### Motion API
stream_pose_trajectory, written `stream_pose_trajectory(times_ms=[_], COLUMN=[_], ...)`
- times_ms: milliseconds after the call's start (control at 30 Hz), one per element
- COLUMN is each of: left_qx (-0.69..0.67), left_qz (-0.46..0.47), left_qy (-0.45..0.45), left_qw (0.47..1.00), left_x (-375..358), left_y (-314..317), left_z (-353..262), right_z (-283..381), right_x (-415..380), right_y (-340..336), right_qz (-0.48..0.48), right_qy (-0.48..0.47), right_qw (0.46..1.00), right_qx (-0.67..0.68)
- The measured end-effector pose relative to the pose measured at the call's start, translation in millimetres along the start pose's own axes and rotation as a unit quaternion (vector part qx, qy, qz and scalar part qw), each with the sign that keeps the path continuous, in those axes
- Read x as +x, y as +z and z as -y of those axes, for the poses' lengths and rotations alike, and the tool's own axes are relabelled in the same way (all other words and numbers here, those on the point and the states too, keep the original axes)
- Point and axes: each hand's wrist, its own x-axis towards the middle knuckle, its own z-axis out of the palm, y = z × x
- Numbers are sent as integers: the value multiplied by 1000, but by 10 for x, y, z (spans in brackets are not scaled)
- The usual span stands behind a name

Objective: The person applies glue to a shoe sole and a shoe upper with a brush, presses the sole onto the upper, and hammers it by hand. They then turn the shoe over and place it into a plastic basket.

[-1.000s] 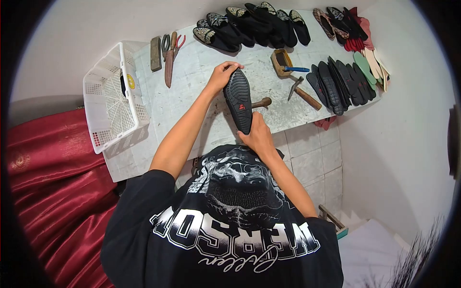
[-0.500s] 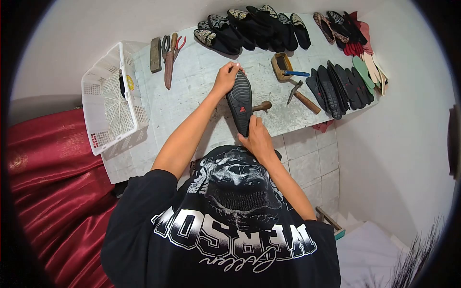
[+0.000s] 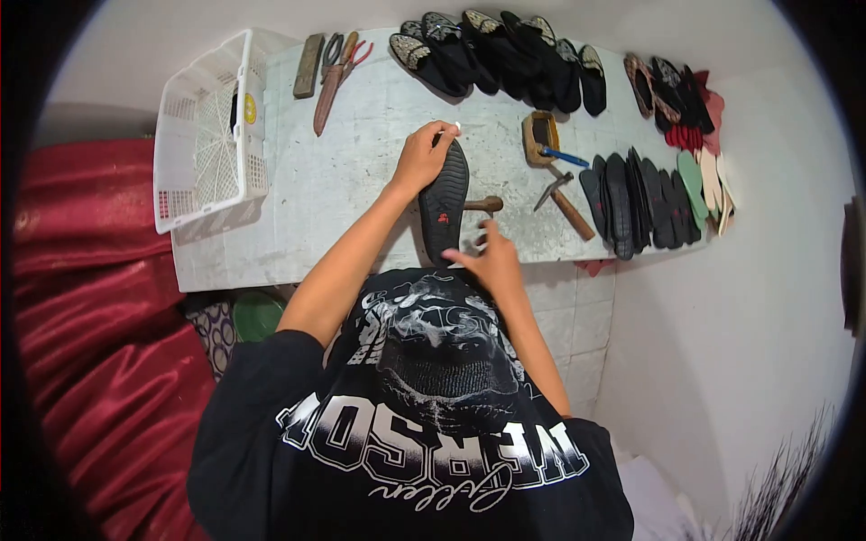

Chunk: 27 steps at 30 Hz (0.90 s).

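Observation:
A black ridged shoe sole [image 3: 444, 194] with a small red mark points its tread up, near the table's front edge. My left hand [image 3: 423, 159] grips its far end, thumb and fingers closed around the tip. Beside the near end, my right hand [image 3: 492, 261] is raised with thumb and fingers apart, holding nothing. A wooden handle [image 3: 484, 205] sticks out to the right from behind the sole; what it belongs to is hidden. To the right lie a hammer [image 3: 570, 212] and a small box [image 3: 541, 135] with a blue-handled tool [image 3: 565, 157] on its edge.
A white basket [image 3: 209, 135] stands at the left, near a grey block [image 3: 308, 68] and red-handled pliers [image 3: 359, 52]. Finished-looking black shoes [image 3: 487, 54] line the back. Black soles [image 3: 622, 203] and green and cream insoles [image 3: 692, 185] lie at the right.
My right hand has let go of the sole's near end and opened. My left hand still holds the far end. The camera view has shifted, so the table's items appear displaced.

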Motion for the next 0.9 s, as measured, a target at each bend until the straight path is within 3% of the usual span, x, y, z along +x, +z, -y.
stream_pose_trajectory(times_ms=[67, 133, 200, 267, 367, 500, 667, 733, 800, 900], left_qx=[32, 152, 189, 243, 218, 205, 221, 225, 252, 259], left_qz=[-54, -137, -112, -105, -129, -153, -170, -180, -186, -211], left_qy=[3, -13, -42, 14, -22, -78, -79, -70, -74, -68], left_qw=[998, 979, 975, 964, 967, 964, 957, 955, 947, 940], left_x=[-88, -275, -403, -491, -532, -556, -527, -514, -511, -499], left_y=[-7, 58, 105, 206, 291, 332, 392, 390, 398, 432], left_z=[-121, -201, -299, -312, -373, -429, -387, -369, -369, -290], right_z=[-529, -1095, -1626, -1922, -2339, -2344, -2309, -2233, -2186, -1761], right_x=[231, 447, 658, 800, 926, 895, 867, 834, 778, 709], right_y=[-138, -424, -666, -820, -912, -878, -805, -771, -771, -911], right_qz=[-61, -92, -117, -109, -116, -64, -23, -6, -16, 100], right_qy=[58, 27, 10, 21, -32, -18, 13, 130, 101, 145], right_qw=[996, 995, 986, 982, 973, 962, 972, 984, 985, 981], right_qx=[34, -33, -121, -151, -195, -265, -233, -119, -138, 76])
